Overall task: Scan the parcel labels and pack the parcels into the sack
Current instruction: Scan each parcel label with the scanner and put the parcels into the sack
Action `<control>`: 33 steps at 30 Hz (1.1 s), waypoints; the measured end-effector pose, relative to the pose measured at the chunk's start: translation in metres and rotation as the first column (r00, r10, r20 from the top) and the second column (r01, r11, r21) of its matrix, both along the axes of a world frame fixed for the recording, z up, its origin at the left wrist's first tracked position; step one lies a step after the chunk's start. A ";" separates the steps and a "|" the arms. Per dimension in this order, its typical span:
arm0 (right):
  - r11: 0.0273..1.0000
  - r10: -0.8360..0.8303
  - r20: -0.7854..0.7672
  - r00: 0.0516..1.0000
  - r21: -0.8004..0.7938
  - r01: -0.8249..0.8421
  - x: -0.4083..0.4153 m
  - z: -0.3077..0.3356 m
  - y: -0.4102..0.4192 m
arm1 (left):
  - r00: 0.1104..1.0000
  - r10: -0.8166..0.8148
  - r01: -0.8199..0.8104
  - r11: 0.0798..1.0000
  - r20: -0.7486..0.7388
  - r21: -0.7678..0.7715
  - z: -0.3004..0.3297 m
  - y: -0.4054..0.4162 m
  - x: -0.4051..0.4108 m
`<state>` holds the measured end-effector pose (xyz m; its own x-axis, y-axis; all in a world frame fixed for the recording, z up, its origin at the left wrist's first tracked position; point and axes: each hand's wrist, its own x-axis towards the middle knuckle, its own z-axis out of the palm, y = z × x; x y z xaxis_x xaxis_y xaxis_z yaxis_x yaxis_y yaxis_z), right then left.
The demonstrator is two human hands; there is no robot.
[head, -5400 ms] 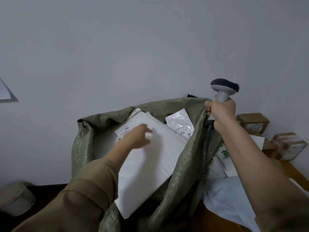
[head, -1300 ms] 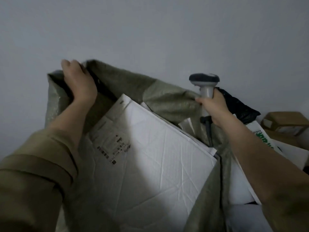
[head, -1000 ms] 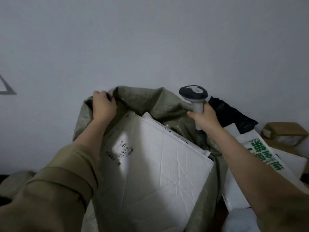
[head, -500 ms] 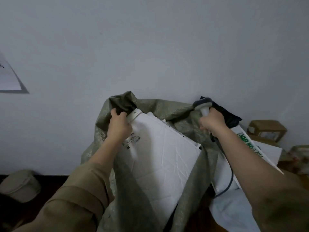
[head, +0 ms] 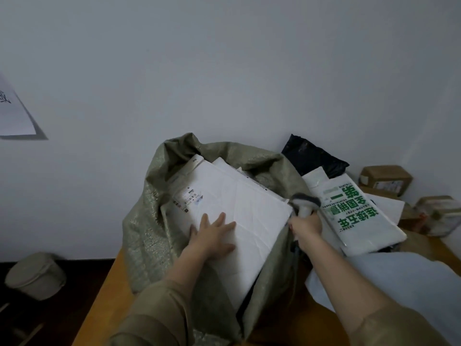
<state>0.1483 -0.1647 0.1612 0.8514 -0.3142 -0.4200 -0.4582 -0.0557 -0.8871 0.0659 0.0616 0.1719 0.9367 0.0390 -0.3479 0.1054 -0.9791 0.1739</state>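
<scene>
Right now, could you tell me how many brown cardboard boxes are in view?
2: one cardboard box against the wall at far right, another box nearer, at the right edge. Others may be hidden.

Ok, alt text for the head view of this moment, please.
A person's left hand presses flat on a large white parcel inside an open green sack, while the right hand grips a barcode scanner. More parcels lie on the table to the right.

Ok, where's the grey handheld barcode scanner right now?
In the right hand, the grey handheld barcode scanner sits between the green woven sack and the green-printed white parcel.
</scene>
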 end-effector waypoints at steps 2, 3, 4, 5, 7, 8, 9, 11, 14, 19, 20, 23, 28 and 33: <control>0.997 -0.054 0.127 0.990 0.060 0.047 0.000 0.026 0.002 | 0.999 0.034 -0.033 0.999 -0.011 0.039 -0.001 0.010 -0.005; 0.993 -0.078 0.193 0.978 0.102 0.059 -0.003 0.041 0.003 | 0.999 0.054 -0.054 0.997 -0.001 0.058 -0.001 0.016 -0.006; 0.988 -0.099 0.254 0.962 0.137 0.066 -0.006 0.056 0.002 | 0.996 0.086 -0.088 0.994 0.019 0.068 -0.001 0.021 -0.007; 0.986 -0.115 0.307 0.945 0.151 0.071 -0.009 0.069 0.001 | 0.991 0.129 -0.132 0.989 0.045 0.069 0.000 0.024 -0.008; 0.985 -0.135 0.358 0.924 0.146 0.087 -0.012 0.080 -0.008 | 0.977 0.196 -0.202 0.976 0.081 0.078 0.002 0.029 -0.009; 0.987 -0.134 0.359 0.923 0.131 0.092 -0.014 0.080 -0.014 | 0.972 0.221 -0.227 0.970 0.086 0.081 0.004 0.030 -0.009; 0.989 -0.128 0.345 0.930 0.111 0.095 -0.016 0.076 -0.021 | 0.967 0.241 -0.247 0.966 0.085 0.076 0.005 0.030 -0.008; 0.991 -0.127 0.280 0.951 0.069 0.112 -0.022 0.063 -0.036 | 0.964 0.256 -0.261 0.963 0.066 0.070 0.009 0.025 -0.005; 0.990 -0.138 0.194 0.971 0.054 0.130 -0.032 0.044 -0.056 | 0.969 0.249 -0.249 0.967 0.010 0.059 0.012 0.013 -0.004; 0.981 -0.157 0.152 0.976 0.139 0.137 -0.038 0.037 -0.081 | 0.957 0.287 -0.286 0.957 0.030 -0.049 0.019 -0.008 -0.010; 0.980 -0.155 0.151 0.976 0.150 0.133 -0.037 0.038 -0.084 | 0.953 0.299 -0.294 0.952 0.049 -0.087 0.022 -0.015 -0.012; 0.977 -0.126 0.150 0.981 0.191 0.096 -0.037 0.044 -0.098 | 0.942 0.301 -0.285 0.951 0.147 -0.119 0.031 -0.046 -0.017; 0.971 -0.019 0.150 0.989 0.238 -0.018 -0.042 0.062 -0.153 | 0.852 0.321 -0.256 0.944 0.413 -0.207 0.042 -0.132 -0.024; 0.948 0.113 0.094 0.989 0.288 -0.135 -0.047 0.076 -0.241 | 0.813 0.196 -0.028 0.954 0.548 -0.299 0.041 -0.242 -0.016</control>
<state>0.1012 -0.4056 0.2376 0.9086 -0.0770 -0.4106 -0.3953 0.1596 -0.9046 0.0498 -0.1802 0.2132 0.9628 0.1414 0.2303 0.0121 -0.8739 0.4859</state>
